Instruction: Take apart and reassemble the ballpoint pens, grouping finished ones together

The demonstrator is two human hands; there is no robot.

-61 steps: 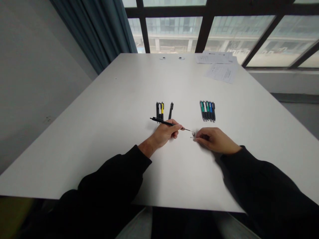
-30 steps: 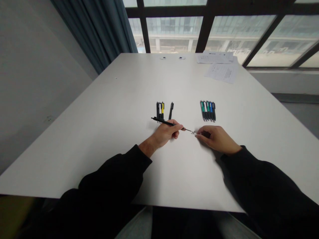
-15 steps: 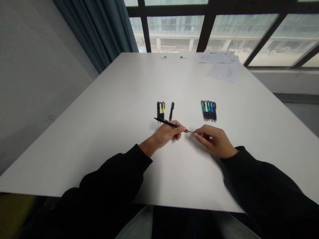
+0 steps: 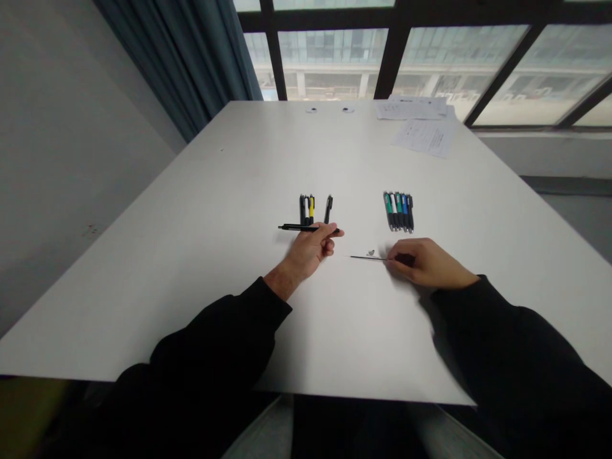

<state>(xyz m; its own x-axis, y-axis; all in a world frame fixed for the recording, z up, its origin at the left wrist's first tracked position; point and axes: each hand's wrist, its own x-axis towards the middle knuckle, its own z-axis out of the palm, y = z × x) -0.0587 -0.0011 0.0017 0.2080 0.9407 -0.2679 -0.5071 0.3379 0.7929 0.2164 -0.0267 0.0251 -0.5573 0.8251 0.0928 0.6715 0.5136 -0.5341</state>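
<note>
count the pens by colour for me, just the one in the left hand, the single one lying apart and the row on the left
black: 3 (held pen in the left hand, lone pen, leftmost row pen)
white pen: 1
yellow pen: 1
total: 5

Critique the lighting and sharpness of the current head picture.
In the head view, daylight washes out the window; same view, soft shadow by the right hand, unreadable print on the papers, and bits beside the thin rod too small to identify.
</note>
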